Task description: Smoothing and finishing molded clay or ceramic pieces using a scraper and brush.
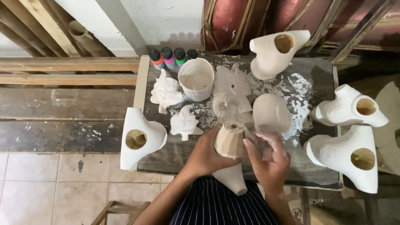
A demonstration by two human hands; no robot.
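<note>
My left hand [205,155] grips a pale hollow paper-mache figure [230,143] by its side, open neck turned up and tapered white end pointing down toward my striped apron. My right hand [268,156], smeared with white, rests its fingers against the figure's right side; whether it holds something small is hidden. Both hands hover over the near edge of a dark, paint-spattered wooden table [175,152].
A white bucket of paint [196,79], several small colour bottles [168,57], small white figurines [166,91] and several large white hollow figures [139,139] [350,152] crowd the table. Wooden planks lie left, a tiled floor below.
</note>
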